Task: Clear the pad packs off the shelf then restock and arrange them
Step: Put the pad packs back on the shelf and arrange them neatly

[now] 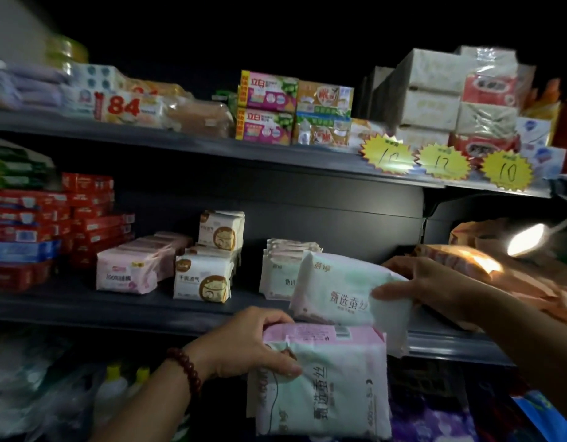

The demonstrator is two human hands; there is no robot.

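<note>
Dim scene; one lamp (526, 239) at right glares on nearby orange packs (461, 263); left edge blurred, corners bowed

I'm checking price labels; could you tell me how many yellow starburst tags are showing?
3: left tag, middle tag, right tag, side by side on the upper shelf's front edge.

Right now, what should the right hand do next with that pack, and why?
Probably lower the pack in the right hand onto the stack the left hand holds just below it. It tilts over the front edge of the shelf, and matching packs stand behind, not yet cleared.
</note>
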